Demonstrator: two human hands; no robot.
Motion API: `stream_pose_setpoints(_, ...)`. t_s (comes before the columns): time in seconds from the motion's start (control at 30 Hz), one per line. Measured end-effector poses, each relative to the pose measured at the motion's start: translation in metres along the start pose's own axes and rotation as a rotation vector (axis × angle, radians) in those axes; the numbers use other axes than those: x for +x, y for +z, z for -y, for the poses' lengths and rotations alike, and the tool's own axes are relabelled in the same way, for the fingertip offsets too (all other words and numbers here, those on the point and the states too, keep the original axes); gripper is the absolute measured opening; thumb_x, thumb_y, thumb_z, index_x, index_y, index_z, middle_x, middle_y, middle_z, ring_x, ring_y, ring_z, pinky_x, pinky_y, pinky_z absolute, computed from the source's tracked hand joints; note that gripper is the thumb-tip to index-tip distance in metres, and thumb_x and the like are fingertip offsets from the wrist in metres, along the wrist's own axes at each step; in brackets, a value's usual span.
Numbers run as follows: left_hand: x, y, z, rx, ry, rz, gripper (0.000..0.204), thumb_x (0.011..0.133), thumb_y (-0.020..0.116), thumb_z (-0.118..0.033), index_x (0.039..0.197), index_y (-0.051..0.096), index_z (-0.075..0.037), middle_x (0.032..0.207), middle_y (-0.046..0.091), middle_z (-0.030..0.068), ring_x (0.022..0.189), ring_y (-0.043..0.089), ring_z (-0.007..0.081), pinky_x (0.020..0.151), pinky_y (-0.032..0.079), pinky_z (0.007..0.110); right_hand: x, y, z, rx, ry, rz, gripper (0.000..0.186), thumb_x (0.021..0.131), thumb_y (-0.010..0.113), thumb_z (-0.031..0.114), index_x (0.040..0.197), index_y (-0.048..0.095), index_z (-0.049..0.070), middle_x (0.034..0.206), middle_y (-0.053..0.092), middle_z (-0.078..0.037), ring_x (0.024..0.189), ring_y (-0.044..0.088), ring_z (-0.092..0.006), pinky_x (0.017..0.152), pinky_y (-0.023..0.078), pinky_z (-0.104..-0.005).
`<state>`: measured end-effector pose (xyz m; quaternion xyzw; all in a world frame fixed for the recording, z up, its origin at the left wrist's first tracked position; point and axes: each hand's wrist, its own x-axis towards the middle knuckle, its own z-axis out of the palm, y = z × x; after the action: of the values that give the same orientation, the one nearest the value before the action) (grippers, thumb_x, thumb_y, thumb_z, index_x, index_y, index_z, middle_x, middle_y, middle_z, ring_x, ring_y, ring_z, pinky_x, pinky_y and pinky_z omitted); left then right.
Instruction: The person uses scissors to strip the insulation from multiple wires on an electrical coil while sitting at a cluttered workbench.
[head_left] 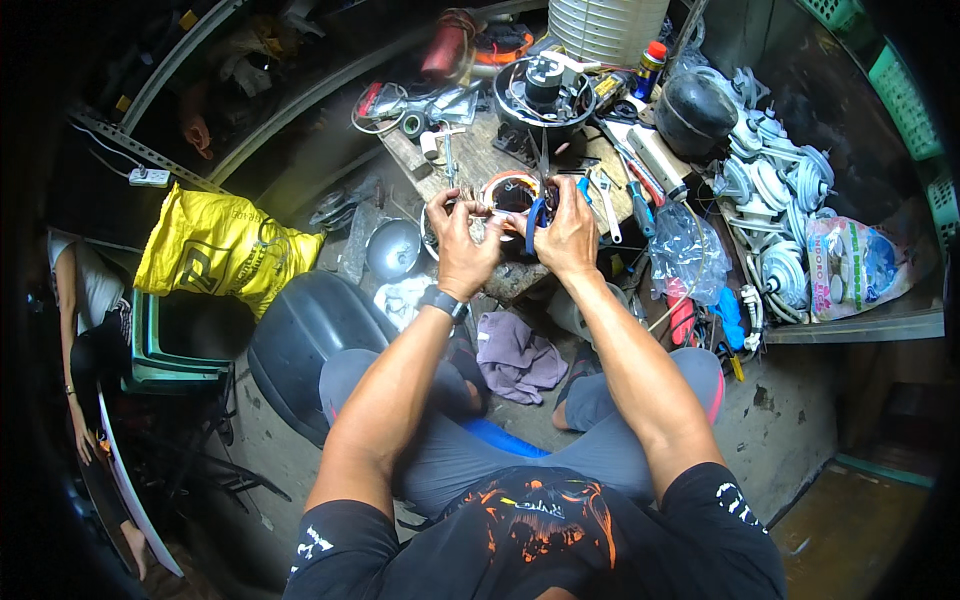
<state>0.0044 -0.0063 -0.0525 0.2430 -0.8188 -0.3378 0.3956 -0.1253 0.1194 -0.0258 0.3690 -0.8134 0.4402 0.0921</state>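
My right hand (pixel 568 232) is closed round a pair of scissors with blue handles (pixel 533 226), its blades pointing away from me over the wooden bench. Close on its left, my left hand (pixel 466 248) has thumb and fingers pinched near the rim of a round motor coil (pixel 512 183) with copper-coloured windings. Whatever lies between those fingertips is too small to make out. The lower part of the coil is hidden behind my hands. Just beyond it stands an open round motor housing (pixel 543 92) with wires.
Hand tools, including a blue-handled screwdriver (pixel 640 208), lie on the bench's right. Further right is a heap of grey motor parts (pixel 775 185). A metal bowl (pixel 392 250), yellow sack (pixel 225 250) and black cover (pixel 315 345) sit leftward. A purple cloth (pixel 518 357) lies below the bench.
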Motion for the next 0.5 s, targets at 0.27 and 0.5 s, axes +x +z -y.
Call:
stream_pose_setpoints(0.27,-0.006,0.003,-0.026,0.094,-0.290,0.064,0.032,0.091,0.077,-0.027,0.097,0.057,-0.003,0.080,0.064,0.0177,0.075,0.065,0.0417,0.075,0.053,0.050,0.005,-0.021,0.009,-0.222,-0.182,0.196,0.063,0.079,0.086,0.012,0.133,0.055,0.011,0.110,0.073,-0.019,0.093,0.073,-0.0422,0.076,0.059,-0.0499)
stream_pose_setpoints(0.5,0.002,-0.006,-0.013,0.159,-0.066,0.159,0.022,0.100,0.061,-0.023,0.093,0.056,-0.002,0.089,0.067,0.0249,0.087,0.066,0.0476,0.077,0.051,0.056,0.048,-0.043,-0.010,-0.035,-0.200,0.190,0.050,0.084,0.081,0.004,0.125,0.055,0.011,0.082,0.069,-0.017,0.076,0.072,-0.0395,0.066,0.053,-0.0481)
